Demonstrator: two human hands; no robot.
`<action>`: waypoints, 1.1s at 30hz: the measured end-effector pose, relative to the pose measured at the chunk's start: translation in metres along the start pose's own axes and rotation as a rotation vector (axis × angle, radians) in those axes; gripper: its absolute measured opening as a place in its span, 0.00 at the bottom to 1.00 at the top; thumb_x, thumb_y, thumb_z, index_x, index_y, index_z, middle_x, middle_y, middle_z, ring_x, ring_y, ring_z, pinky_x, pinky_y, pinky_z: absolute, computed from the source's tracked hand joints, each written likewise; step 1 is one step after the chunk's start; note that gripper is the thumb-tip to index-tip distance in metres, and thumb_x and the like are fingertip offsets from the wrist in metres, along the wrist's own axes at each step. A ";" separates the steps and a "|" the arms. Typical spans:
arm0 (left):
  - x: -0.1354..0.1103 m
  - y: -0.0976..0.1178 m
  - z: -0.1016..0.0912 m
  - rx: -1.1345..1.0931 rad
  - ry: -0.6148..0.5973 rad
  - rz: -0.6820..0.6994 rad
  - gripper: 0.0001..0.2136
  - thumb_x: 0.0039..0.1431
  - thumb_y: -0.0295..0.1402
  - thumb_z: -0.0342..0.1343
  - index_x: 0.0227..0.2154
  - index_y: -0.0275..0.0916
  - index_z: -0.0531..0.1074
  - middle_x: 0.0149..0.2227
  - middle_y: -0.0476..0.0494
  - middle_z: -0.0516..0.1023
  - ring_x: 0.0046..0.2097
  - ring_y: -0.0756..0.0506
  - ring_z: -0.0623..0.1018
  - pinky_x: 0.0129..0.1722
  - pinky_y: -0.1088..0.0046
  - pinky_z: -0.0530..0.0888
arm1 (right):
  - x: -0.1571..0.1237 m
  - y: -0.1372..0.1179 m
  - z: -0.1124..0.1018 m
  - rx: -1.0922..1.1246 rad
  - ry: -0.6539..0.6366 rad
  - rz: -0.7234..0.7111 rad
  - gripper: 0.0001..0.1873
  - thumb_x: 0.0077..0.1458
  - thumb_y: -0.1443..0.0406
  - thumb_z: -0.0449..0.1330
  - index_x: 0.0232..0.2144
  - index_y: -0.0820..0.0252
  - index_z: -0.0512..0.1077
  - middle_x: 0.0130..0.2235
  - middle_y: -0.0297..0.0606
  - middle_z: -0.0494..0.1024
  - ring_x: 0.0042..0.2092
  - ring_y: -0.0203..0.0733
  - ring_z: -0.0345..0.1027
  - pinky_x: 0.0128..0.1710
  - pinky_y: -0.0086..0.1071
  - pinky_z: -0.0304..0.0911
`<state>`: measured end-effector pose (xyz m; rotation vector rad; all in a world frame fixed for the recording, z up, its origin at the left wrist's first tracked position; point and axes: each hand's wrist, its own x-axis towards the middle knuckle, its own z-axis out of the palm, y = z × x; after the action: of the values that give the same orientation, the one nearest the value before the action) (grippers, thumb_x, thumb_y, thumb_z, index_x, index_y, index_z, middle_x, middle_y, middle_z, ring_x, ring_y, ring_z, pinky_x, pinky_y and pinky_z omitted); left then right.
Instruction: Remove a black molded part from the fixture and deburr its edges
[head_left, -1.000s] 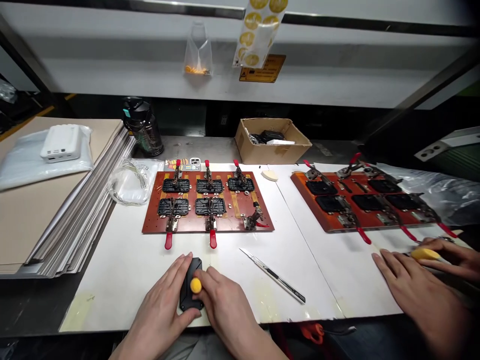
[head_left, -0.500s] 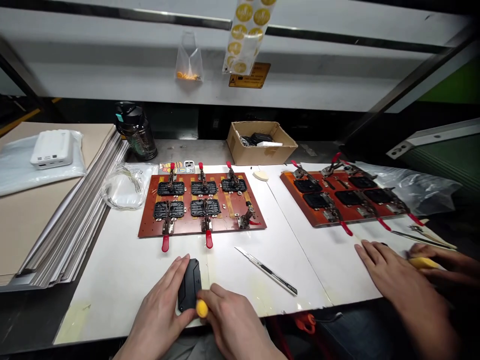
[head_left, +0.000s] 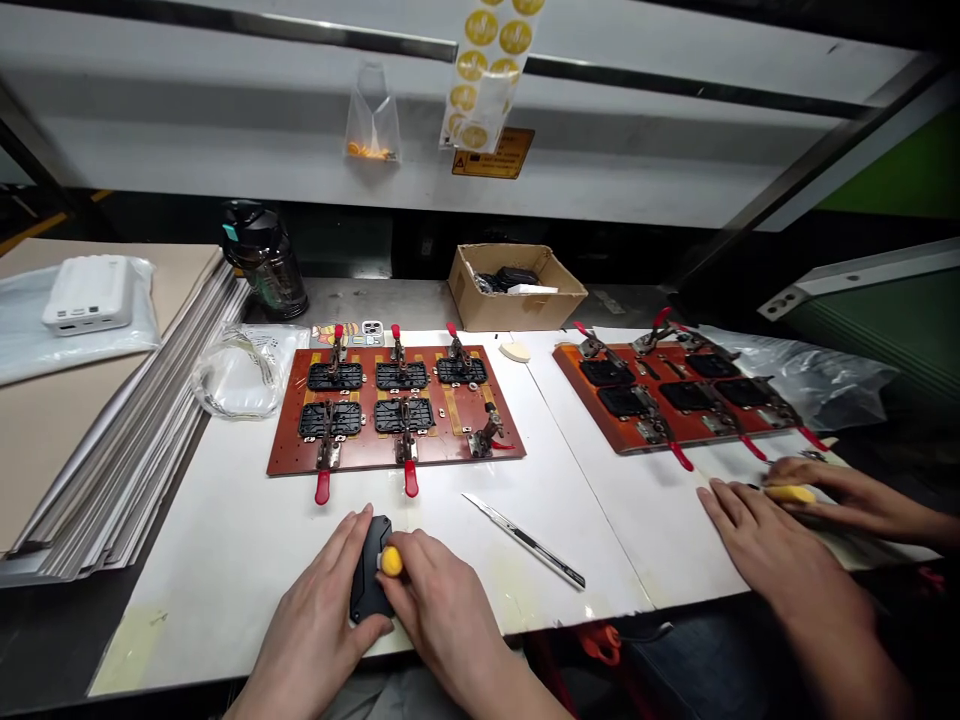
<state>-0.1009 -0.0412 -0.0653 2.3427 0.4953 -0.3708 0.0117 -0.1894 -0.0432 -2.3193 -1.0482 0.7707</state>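
My left hand (head_left: pixel 315 610) wraps the left side of a black rugged device or case (head_left: pixel 365 572), which rests on the white work surface (head_left: pixel 217 590). My right hand (head_left: pixel 442 610) presses a small yellow-tipped tool (head_left: pixel 391 561) against the case's right edge. The tool's shaft is hidden by my fingers. Just beyond my hands, a red clamp handle (head_left: pixel 410 478) projects from a brown fixture board (head_left: pixel 285 450). A co-worker's hands (head_left: pixel 772 540) rest at the right, one holding a yellow object (head_left: pixel 789 494).
A snap-off utility knife (head_left: pixel 525 540) lies right of my hands. A second clamp board (head_left: pixel 592 380) sits at right. Further back are a cardboard box (head_left: pixel 510 300), a dark water bottle (head_left: pixel 266 265), and a stack of sheets (head_left: pixel 135 420) at left.
The yellow tip has moved up from the case's lower edge to its right side. The scene has shifted left in view, and the co-worker's hands have moved left.
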 end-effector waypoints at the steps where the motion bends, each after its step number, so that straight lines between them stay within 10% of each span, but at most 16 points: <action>1: 0.000 0.000 0.000 0.001 0.005 0.004 0.46 0.56 0.33 0.56 0.69 0.57 0.33 0.73 0.53 0.47 0.72 0.45 0.53 0.67 0.59 0.65 | 0.001 -0.001 0.001 -0.082 -0.029 -0.031 0.10 0.65 0.67 0.55 0.49 0.58 0.67 0.42 0.38 0.73 0.41 0.44 0.69 0.37 0.36 0.65; 5: 0.000 -0.002 -0.001 0.002 0.013 0.011 0.44 0.55 0.29 0.53 0.70 0.54 0.35 0.73 0.49 0.47 0.71 0.43 0.55 0.66 0.57 0.65 | -0.004 -0.003 0.000 -0.295 -0.158 -0.202 0.15 0.59 0.73 0.59 0.49 0.63 0.69 0.41 0.40 0.74 0.39 0.48 0.69 0.33 0.37 0.64; 15: 0.001 -0.003 0.000 0.007 -0.022 0.012 0.45 0.59 0.34 0.55 0.69 0.59 0.29 0.73 0.53 0.45 0.72 0.46 0.52 0.67 0.57 0.64 | -0.029 0.014 -0.017 0.012 -0.220 -0.016 0.15 0.58 0.69 0.60 0.48 0.54 0.71 0.41 0.36 0.74 0.40 0.44 0.69 0.39 0.33 0.65; 19: 0.000 -0.006 -0.002 -0.035 -0.041 0.009 0.45 0.59 0.34 0.56 0.69 0.59 0.30 0.73 0.54 0.44 0.72 0.46 0.52 0.68 0.57 0.62 | -0.044 0.023 -0.033 0.200 -0.034 0.047 0.14 0.64 0.65 0.54 0.52 0.52 0.67 0.44 0.37 0.71 0.42 0.41 0.68 0.41 0.32 0.63; 33: 0.001 -0.014 0.003 0.036 0.016 0.118 0.47 0.57 0.31 0.58 0.69 0.56 0.31 0.72 0.45 0.50 0.71 0.41 0.56 0.66 0.54 0.65 | 0.018 -0.003 -0.004 -0.090 -0.026 -0.110 0.13 0.61 0.70 0.57 0.49 0.60 0.69 0.43 0.38 0.72 0.42 0.44 0.67 0.41 0.36 0.66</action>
<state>-0.1067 -0.0330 -0.0759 2.3980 0.3587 -0.3083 0.0229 -0.1740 -0.0438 -2.3095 -1.2341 0.7263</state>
